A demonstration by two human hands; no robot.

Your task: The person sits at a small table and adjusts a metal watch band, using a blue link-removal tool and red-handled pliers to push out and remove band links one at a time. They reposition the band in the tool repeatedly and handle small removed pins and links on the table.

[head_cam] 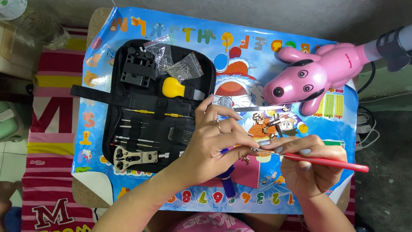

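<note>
Head view: at lower centre, the left hand (214, 144) pinches a small metal piece (262, 143) steady while the right hand (307, 165), fingers closed, works a red-handled tool (330, 162) against it; open tool case (154, 107) at left.

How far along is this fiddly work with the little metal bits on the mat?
Done: the black tool case lies open, and several small metal links sit loose beside tweezers. In hand: the left hand pinches a small metal piece, while the right hand holds a thin red tool to it. What remains cannot be judged, as the piece is too small.
</note>
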